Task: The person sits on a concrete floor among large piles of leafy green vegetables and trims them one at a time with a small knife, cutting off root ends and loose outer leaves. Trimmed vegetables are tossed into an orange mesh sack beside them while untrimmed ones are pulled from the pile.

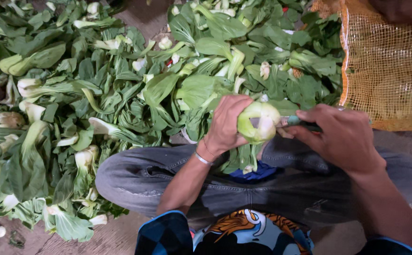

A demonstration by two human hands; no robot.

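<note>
Many loose greens [97,94] lie heaped beyond the bok choy [259,122] gripped by the left hand [227,125], the right hand [343,137] clasping a knife [293,121] against it, an orange mesh sack [387,66] to its right.

A head of bok choy [259,123] is gripped base-up in the left hand [226,126] above crossed legs in grey jeans [140,177], while a green-handled knife [296,122] is pressed to its stem by the right hand [343,137]. Loose greens [74,108] are heaped on the floor beside an orange mesh sack [387,66].
</note>
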